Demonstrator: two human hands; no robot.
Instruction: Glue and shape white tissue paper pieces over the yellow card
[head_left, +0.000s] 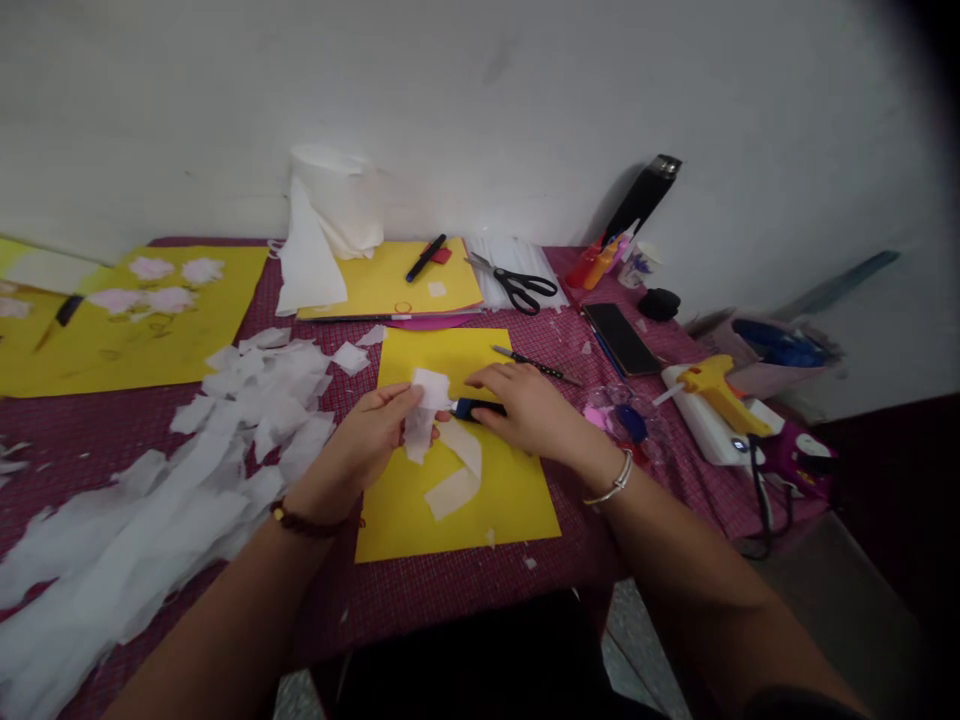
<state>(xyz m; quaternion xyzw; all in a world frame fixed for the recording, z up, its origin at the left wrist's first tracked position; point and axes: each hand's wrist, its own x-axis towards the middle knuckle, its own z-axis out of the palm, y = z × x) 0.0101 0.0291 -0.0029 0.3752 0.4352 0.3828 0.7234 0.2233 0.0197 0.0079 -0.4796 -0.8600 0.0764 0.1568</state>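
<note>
My left hand pinches a small piece of white tissue paper between thumb and fingers, above a yellow sheet. A strip of the paper hangs below the fingers. My right hand is closed over a short dark blue tube, perhaps a marker or a glue stick, with its pale end toward the tissue paper. A cream paper strip lies folded on the yellow sheet below both hands. Just beyond my right hand lies a thin dark craft knife or pen.
Loose tissue pieces heap at left, beside yellow sheets with pale paper flowers. Behind stand a tissue roll and black-handled scissors. To the right are a phone, a clear palette and a yellow glue gun.
</note>
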